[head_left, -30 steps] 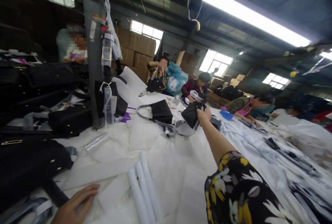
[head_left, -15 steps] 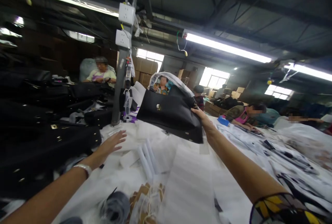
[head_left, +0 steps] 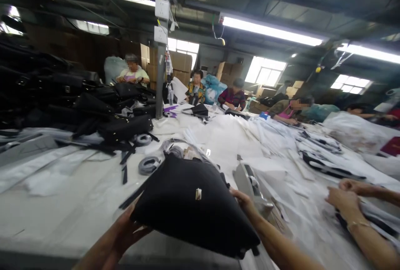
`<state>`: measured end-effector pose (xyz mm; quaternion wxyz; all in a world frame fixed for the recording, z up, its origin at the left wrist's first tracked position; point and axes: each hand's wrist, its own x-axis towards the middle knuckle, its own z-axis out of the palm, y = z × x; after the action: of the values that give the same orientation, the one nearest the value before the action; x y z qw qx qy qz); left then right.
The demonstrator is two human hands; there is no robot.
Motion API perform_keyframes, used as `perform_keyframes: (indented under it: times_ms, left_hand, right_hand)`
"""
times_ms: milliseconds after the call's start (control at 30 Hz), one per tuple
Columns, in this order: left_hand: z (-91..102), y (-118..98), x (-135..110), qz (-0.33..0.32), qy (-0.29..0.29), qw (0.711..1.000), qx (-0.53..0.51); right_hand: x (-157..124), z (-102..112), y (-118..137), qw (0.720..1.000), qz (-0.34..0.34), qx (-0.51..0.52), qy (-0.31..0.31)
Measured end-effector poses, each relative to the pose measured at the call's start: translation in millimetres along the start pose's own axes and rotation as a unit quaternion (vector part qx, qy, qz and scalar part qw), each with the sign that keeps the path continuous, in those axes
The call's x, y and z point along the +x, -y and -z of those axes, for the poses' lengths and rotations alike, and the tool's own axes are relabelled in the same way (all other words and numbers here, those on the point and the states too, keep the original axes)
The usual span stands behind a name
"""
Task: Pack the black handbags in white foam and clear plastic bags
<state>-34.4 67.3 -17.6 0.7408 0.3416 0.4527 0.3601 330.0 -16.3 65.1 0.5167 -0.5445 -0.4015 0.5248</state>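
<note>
A black handbag point(head_left: 184, 203) with a small metal clasp on its face is held over the near edge of the table. My left hand point(head_left: 128, 226) grips its lower left side, with part of the fingers hidden behind the bag. At the upper right side, my right hand point(head_left: 242, 199) is closed on the bag near its strap end. The bag's handle, in a pale wrapping, arches up behind it. Just beyond lie rolls of grey strap point(head_left: 149, 165), partly covered by the bag.
Black bags point(head_left: 125, 128) are heaped on the left. A metal post point(head_left: 161, 74) rises from the white table point(head_left: 78, 203). White sheets point(head_left: 225, 136) spread across the middle, near a grey device point(head_left: 246, 178). Another person's hands point(head_left: 346, 199) work at the right; several people sit farther back.
The bag has come down and nearer to me from over the table. My left hand, formerly apart and open, now holds it too. The view has shifted back, showing the table's near edge.
</note>
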Motion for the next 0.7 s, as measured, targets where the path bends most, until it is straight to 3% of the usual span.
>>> perform_keyframes:
  times_ms: [67,133,167,200,267,333,367,400,467,567,700]
  left_hand:
    - [14.9,23,-20,-0.002,-0.012,0.997,0.072]
    - [23.3,24,-42,-0.05,-0.009,0.981,0.187]
    - [25.1,17,-52,-0.089,-0.005,0.963,0.254]
    - [25.1,5,-62,-0.115,-0.036,0.937,0.328]
    - [18.4,-25,-78,-0.167,-0.054,0.859,0.481]
    - [1.6,-53,-91,-0.234,-0.103,0.794,0.551]
    - [-10.3,-64,-96,-0.275,-0.108,0.781,0.549]
    - [-23.9,-72,-99,-0.31,-0.09,0.777,0.541]
    - [-52.8,-79,-100,-0.343,0.013,0.772,0.535]
    - [-89.6,-81,-93,-0.304,0.171,0.759,0.55]
    - [-116.4,-87,-82,-0.233,0.258,0.745,0.569]
  right_hand:
    - [-24,-14,-30,0.998,-0.039,0.041,0.033]
    - [-36,-22,-51,0.997,-0.048,0.046,0.03]
    - [-38,-24,-57,0.998,-0.042,0.036,0.019]
    - [-38,-24,-62,0.999,-0.031,0.022,0.005]
    - [-35,-21,-67,1.0,0.0,-0.011,-0.027]
    - [-30,-17,-68,0.997,0.03,-0.043,-0.059]
    - [-28,-15,-69,0.996,0.042,-0.05,-0.068]
    - [-27,-13,-69,0.995,0.052,-0.05,-0.071]
    - [-26,-13,-69,0.995,0.068,-0.041,-0.062]
    - [-27,-16,-65,0.994,0.088,-0.041,-0.049]
    - [-32,-22,-57,0.995,0.081,-0.024,-0.048]
